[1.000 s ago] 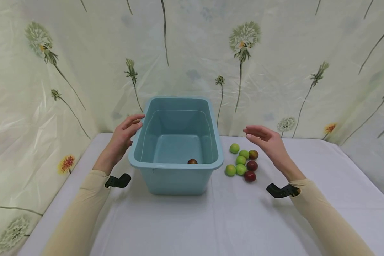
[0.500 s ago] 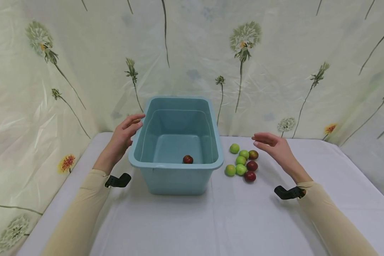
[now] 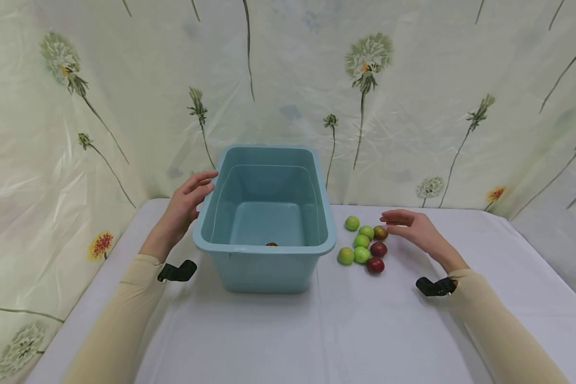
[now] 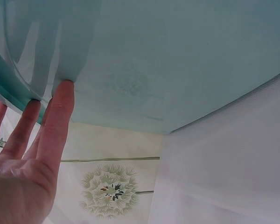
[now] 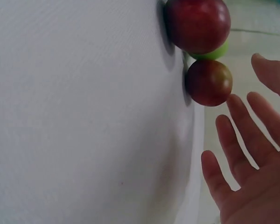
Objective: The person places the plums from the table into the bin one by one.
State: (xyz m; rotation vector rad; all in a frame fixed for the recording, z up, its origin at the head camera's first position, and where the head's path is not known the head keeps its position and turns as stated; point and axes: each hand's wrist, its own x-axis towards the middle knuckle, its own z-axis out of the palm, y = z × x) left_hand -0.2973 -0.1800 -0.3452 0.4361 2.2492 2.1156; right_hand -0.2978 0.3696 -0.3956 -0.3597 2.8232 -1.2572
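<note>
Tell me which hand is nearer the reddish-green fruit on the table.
Right. The right hand is just right of the reddish-green fruit, contact unclear; the left hand is across the blue tub, by its left wall.

We face glossy pale sheeting [image 3: 288, 58] printed with dandelions [image 3: 368, 53], nine through three o'clock, beyond a white-covered table [image 3: 355, 330] at six.

The bin [image 3: 269, 272], open above, bars the way left from the fruit [image 3: 362, 241]; on the near side the cloth [image 3: 365, 325] lies free.
</note>
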